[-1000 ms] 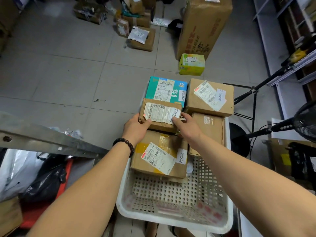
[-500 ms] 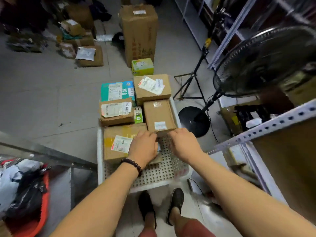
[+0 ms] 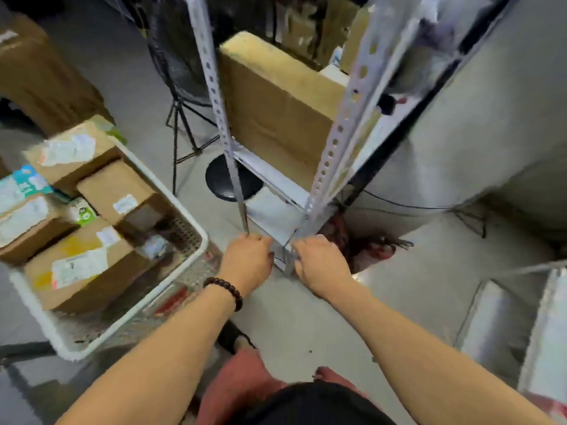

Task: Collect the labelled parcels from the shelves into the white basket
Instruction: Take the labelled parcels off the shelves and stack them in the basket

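The white basket (image 3: pixel 187 266) stands on the floor at the left, holding several labelled cardboard parcels, among them one with yellow tape (image 3: pixel 79 268) and a smaller brown one (image 3: pixel 116 191). A teal box (image 3: pixel 29 179) lies at its far left. My left hand (image 3: pixel 247 260), a bead bracelet on its wrist, and my right hand (image 3: pixel 320 265) hang side by side to the right of the basket, just before the foot of a metal shelf. Their fingers are loosely curled and hold nothing. A big cardboard box (image 3: pixel 276 111) stands on the low shelf board.
The shelf's perforated uprights (image 3: pixel 337 130) rise right in front of my hands. A black standing fan (image 3: pixel 175 56) with its round base (image 3: pixel 227 182) and a tripod (image 3: pixel 184 127) stand between basket and shelf. A large carton (image 3: pixel 40 75) is far left. More shelving (image 3: pixel 546 338) is at the right.
My view has swung right from the basket to the shelf. Both hands have left the parcels in the basket and now hang in front of the shelf's foot.
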